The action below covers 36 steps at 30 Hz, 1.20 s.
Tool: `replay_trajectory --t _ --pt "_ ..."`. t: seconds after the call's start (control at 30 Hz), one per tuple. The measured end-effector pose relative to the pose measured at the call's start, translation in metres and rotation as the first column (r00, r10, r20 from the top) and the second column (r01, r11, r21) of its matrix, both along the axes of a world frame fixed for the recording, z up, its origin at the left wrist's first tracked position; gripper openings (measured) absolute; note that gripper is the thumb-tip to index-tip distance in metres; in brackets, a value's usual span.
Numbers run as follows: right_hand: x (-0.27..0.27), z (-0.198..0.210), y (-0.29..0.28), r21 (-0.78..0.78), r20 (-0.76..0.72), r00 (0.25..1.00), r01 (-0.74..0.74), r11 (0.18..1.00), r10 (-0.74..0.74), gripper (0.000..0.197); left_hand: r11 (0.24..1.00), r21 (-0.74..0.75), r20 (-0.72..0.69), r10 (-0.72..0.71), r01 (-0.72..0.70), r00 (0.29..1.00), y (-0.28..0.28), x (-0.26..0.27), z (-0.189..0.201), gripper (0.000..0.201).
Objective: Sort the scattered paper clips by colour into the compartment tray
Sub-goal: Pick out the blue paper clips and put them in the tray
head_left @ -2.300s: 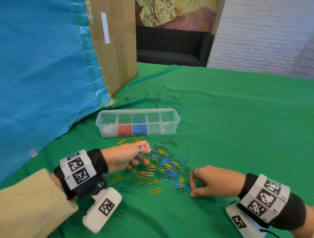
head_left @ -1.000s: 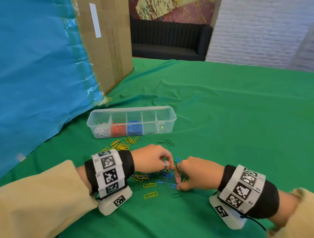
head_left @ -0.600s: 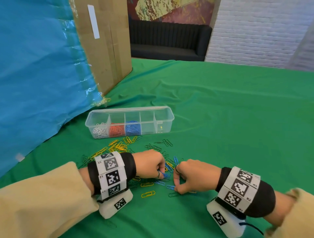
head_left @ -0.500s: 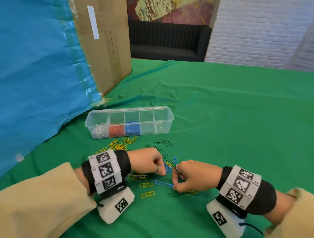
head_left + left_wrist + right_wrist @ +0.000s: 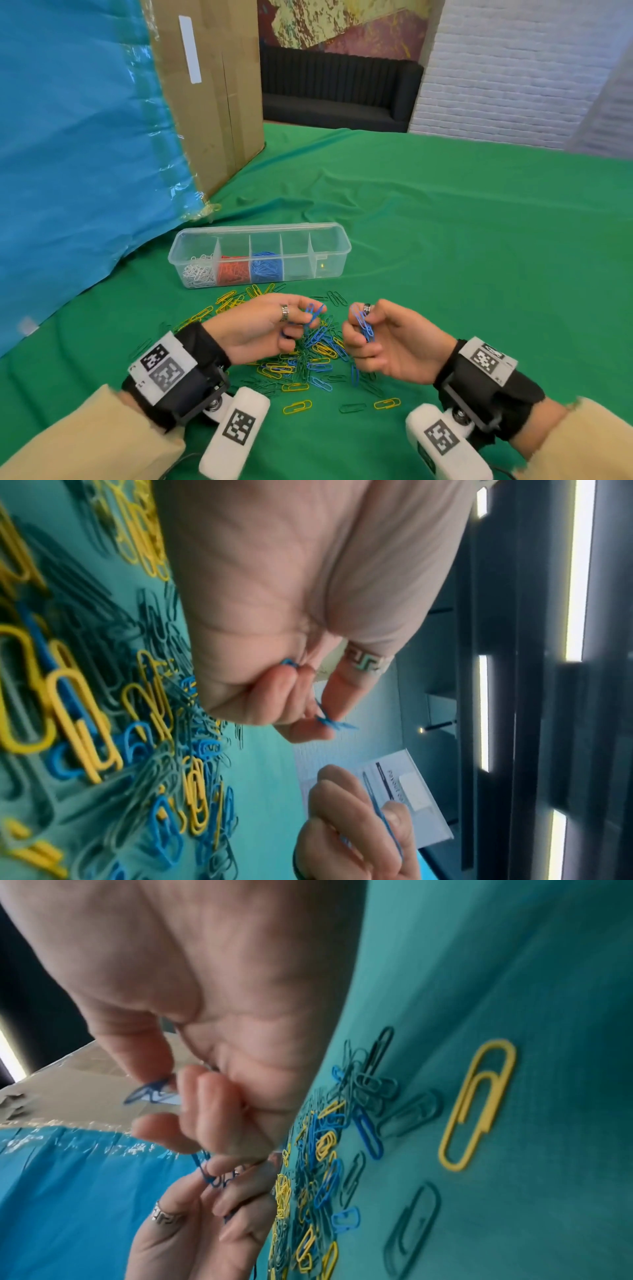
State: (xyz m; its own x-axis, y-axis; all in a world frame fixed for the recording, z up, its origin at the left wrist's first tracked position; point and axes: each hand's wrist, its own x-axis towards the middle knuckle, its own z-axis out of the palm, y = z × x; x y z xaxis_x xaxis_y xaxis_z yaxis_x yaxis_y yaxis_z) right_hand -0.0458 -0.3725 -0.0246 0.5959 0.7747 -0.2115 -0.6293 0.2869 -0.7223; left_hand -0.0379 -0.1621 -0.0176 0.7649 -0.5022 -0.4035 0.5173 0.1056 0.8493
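Above the mixed clip pile point(image 5: 308, 363) on the green worktop point(image 5: 479, 274): left hand point(image 5: 260, 329) & right hand point(image 5: 394, 339) each pinching blue clips point(image 5: 313, 313), raised w/ palms inward, prob. for carrying to the compartment tray point(image 5: 329, 270), blue section 3rd from left.

One tray point(image 5: 330, 255) with five compartments, two hands, one box point(image 5: 219, 85)
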Motion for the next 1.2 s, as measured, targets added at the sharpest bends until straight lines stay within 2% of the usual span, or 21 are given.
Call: replay_trajectory --t 0.07,0.13,0.2,0.27,0.33,0.37,0.43,0.5,0.57,0.63,0.7,0.8,1.03,1.2 --pt "0.002 -0.001 0.002 0.094 -0.007 0.999 0.034 0.995 -0.033 0.007 0.99 -0.133 -0.079 0.03 -0.041 0.996 0.001 0.003 -0.003 0.024" --pt "0.006 -0.001 0.003 0.128 -0.013 0.997 0.071 0.989 -0.07 0.011 0.969 -0.234 -0.159 0.039 -0.076 0.986 0.004 0.006 -0.006 0.018" --pt "0.009 0.002 0.003 0.034 0.019 0.994 0.107 0.994 -0.108 0.019 0.94 -0.323 -0.224 0.033 -0.107 0.974 0.007 0.01 -0.007 0.008" --pt "0.012 0.006 0.006 -0.207 0.139 0.982 0.158 0.965 -0.131 0.035 0.913 -0.374 -0.267 0.066 -0.166 0.961 0.011 0.013 -0.011 0.015" --pt "0.016 0.009 0.007 -0.483 0.327 0.942 0.233 0.844 -0.073 0.035 0.893 -0.378 -0.305 0.129 -0.244 0.943 0.016 0.016 -0.013 0.019" --pt "0.017 0.011 0.007 -0.599 0.431 0.902 0.272 0.753 0.017 0.032 0.882 -0.383 -0.32 0.152 -0.275 0.935 0.019 0.017 -0.014 0.017" --pt "0.019 0.013 0.008 -0.759 0.562 0.774 0.341 0.555 0.293 0.026 0.843 -0.43 -0.353 0.171 -0.322 0.92 0.024 0.02 -0.017 0.017" --pt "0.019 0.016 0.011 -0.823 0.566 0.617 0.385 0.418 0.547 0.022 0.802 -0.494 -0.373 0.153 -0.336 0.915 0.03 0.023 -0.019 0.044" --pt "0.018 0.017 0.015 -0.852 0.51 0.52 0.416 0.319 0.685 0.01 0.796 -0.514 -0.363 0.135 -0.319 0.922 0.033 0.024 -0.019 0.052" --pt "0.018 0.015 0.018 -0.864 0.443 0.479 0.453 0.219 0.758 0.017 0.818 -0.485 -0.351 0.142 -0.31 0.925 0.032 0.023 -0.017 0.037" --pt "0.021 0.012 0.019 -0.849 0.411 0.466 0.509 0.143 0.784 0.025 0.846 -0.415 -0.343 0.195 -0.335 0.919 0.03 0.024 -0.015 0.009" --pt "0.027 0.009 0.019 -0.83 0.437 0.489 0.542 0.129 0.755 0.025 0.845 -0.39 -0.35 0.232 -0.367 0.908 0.031 0.025 -0.016 0.012" --pt "0.028 0.012 0.015 -0.866 0.377 0.54 0.494 0.079 0.752 0.039 0.843 -0.387 -0.373 0.228 -0.374 0.899 0.031 0.025 -0.017 0.012" --pt "0.025 0.016 0.012 -0.875 0.365 0.54 0.476 0.083 0.758 0.024 0.837 -0.384 -0.368 0.247 -0.389 0.896 0.031 0.024 -0.018 0.013"
